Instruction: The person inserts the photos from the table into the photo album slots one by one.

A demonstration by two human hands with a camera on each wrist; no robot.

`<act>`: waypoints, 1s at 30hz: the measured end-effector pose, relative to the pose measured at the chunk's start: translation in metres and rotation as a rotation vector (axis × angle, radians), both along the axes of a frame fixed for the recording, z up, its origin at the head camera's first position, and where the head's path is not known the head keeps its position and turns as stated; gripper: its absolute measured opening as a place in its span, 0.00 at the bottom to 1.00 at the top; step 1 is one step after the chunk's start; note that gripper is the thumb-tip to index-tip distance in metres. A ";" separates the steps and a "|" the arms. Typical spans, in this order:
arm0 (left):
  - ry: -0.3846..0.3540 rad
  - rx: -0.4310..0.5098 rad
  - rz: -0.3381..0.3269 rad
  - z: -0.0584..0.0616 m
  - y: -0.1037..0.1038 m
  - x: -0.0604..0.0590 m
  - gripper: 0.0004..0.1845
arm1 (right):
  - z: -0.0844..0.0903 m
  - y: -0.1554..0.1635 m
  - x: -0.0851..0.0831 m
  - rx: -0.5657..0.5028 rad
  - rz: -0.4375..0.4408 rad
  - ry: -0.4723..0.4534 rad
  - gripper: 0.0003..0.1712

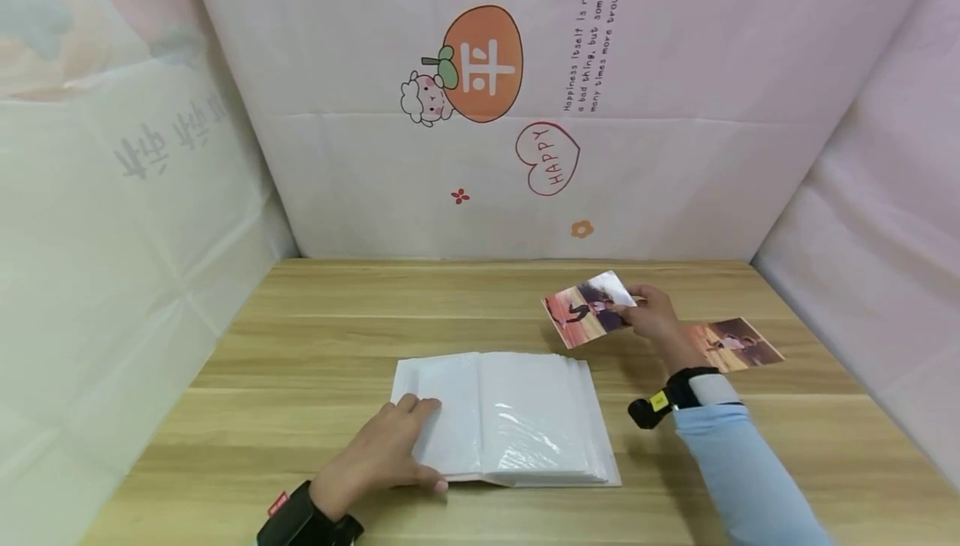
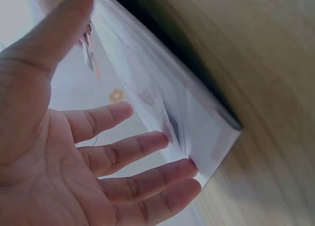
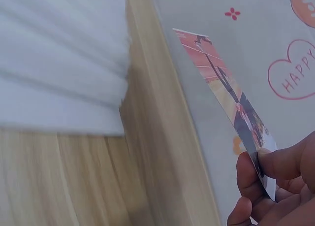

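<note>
Evidently to keep its clear sleeves flat, the left hand [image 1: 382,454] rests with straight fingers on the open photo album [image 1: 517,417] near the table's [image 1: 225,413] front edge, while the right hand [image 1: 654,317] pinches a photo [image 1: 588,308] above it (another print [image 1: 738,344] lies near the right edge).

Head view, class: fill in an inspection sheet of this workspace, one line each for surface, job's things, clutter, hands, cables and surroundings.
Surface: wooden table, pale grain.
Job's things: open photo album with clear sleeves lying flat; one photo lifted above the table; second photo lying flat at the right.
Clutter: nothing seen.
Hands: left hand rests fingers on the album's left page; right hand pinches the lifted photo by its edge.
Cables: nothing seen.
Surroundings: printed cloth walls on three sides, with a heart reading HAPPY.
</note>
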State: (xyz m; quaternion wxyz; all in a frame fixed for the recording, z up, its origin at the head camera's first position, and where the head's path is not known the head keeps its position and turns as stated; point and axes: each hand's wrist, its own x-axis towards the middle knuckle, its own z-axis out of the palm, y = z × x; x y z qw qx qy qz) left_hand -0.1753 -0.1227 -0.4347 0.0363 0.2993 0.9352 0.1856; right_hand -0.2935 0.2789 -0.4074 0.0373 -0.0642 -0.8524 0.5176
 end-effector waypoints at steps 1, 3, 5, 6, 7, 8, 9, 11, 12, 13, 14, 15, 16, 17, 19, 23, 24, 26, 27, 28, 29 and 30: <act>0.001 0.000 -0.002 0.000 0.000 0.000 0.51 | 0.000 -0.004 -0.001 -0.004 0.001 -0.001 0.28; 0.000 0.000 -0.004 0.000 0.000 -0.001 0.51 | 0.001 -0.012 -0.003 -0.014 0.007 -0.007 0.27; 0.000 0.000 -0.002 0.000 0.001 -0.001 0.50 | 0.001 -0.019 -0.005 -0.023 0.010 -0.011 0.27; 0.001 -0.001 -0.001 0.000 0.001 -0.001 0.50 | 0.001 -0.022 -0.005 -0.025 0.016 -0.006 0.27; 0.003 0.001 0.003 0.000 0.001 -0.001 0.50 | 0.001 -0.025 -0.005 -0.027 0.017 -0.009 0.26; 0.005 0.001 0.007 0.000 0.002 0.000 0.50 | 0.001 -0.028 -0.005 -0.031 0.020 -0.004 0.26; 0.006 0.002 0.011 0.000 0.002 0.000 0.50 | 0.001 -0.030 -0.006 -0.038 0.023 0.001 0.26; 0.008 0.005 0.021 0.000 0.002 0.000 0.51 | 0.001 -0.035 -0.006 -0.047 0.037 0.000 0.25; 0.010 0.007 0.027 0.000 0.002 0.000 0.51 | 0.001 -0.038 -0.006 -0.051 0.043 0.001 0.25; 0.011 0.010 0.033 -0.001 0.002 0.000 0.52 | 0.001 -0.040 -0.007 -0.059 0.046 0.000 0.25; 0.012 0.011 0.035 -0.001 0.002 -0.001 0.53 | 0.001 -0.043 -0.007 -0.068 0.050 0.004 0.25; 0.011 0.014 0.038 -0.002 0.002 -0.001 0.54 | 0.000 -0.045 -0.008 -0.076 0.054 0.005 0.25; 0.007 0.017 0.040 -0.002 0.003 -0.001 0.55 | 0.000 -0.047 -0.009 -0.081 0.059 0.003 0.25; 0.000 0.017 0.040 -0.002 0.003 -0.002 0.56 | 0.000 -0.049 -0.010 -0.090 0.061 0.008 0.25; -0.021 0.014 0.037 -0.003 0.003 -0.003 0.56 | -0.001 -0.054 -0.012 -0.102 0.060 0.020 0.25; -0.075 -0.014 0.026 0.000 0.004 -0.004 0.55 | 0.000 -0.063 -0.015 -0.101 0.070 0.026 0.24; -0.084 -0.025 0.021 0.000 0.004 -0.004 0.54 | 0.000 -0.066 -0.016 -0.095 0.075 0.025 0.24; -0.098 -0.038 0.015 0.002 0.005 -0.004 0.53 | 0.001 -0.072 -0.018 -0.095 0.089 0.030 0.23; -0.102 -0.042 0.012 0.002 0.005 -0.003 0.52 | 0.002 -0.075 -0.018 -0.096 0.092 0.027 0.23; -0.107 -0.043 0.010 0.003 0.005 -0.003 0.51 | 0.003 -0.079 -0.019 -0.103 0.101 0.026 0.22; -0.110 -0.044 0.010 0.003 0.005 -0.003 0.50 | 0.004 -0.083 -0.020 -0.104 0.108 0.029 0.21; -0.112 -0.047 0.011 0.003 0.005 -0.003 0.49 | 0.005 -0.087 -0.021 -0.104 0.112 0.032 0.21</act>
